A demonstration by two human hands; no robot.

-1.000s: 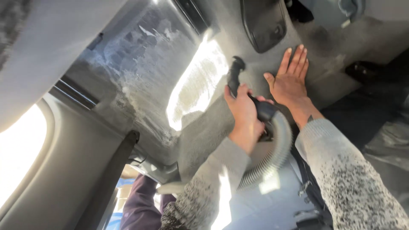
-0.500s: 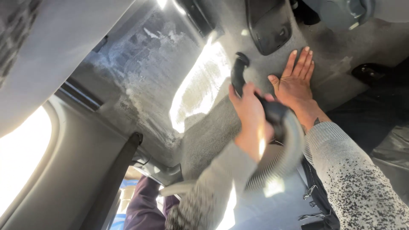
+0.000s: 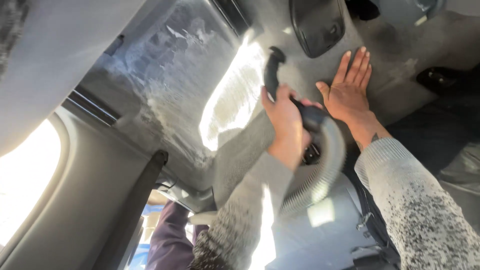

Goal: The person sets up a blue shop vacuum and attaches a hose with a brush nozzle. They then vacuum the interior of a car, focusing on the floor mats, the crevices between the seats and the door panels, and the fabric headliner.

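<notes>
Grey headliner [image 3: 400, 65], left hand [image 3: 285, 117] gripping vacuum nozzle [image 3: 272, 67], right hand [image 3: 350, 90] flat, mirror [image 3: 317, 25] nearby

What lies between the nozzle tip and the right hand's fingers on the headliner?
In the head view, only bare grey headliner lies between the nozzle, held by the left hand, and the flat right hand.

Left hand [image 3: 285, 125] is closed around the black vacuum nozzle [image 3: 274, 70], its tip against the grey headliner [image 3: 310, 75]. Ribbed hose [image 3: 325, 165] curves down behind this grip. Right hand [image 3: 350, 92] lies flat on the headliner, just right of the grip, below the rear-view mirror [image 3: 317, 25].
</notes>
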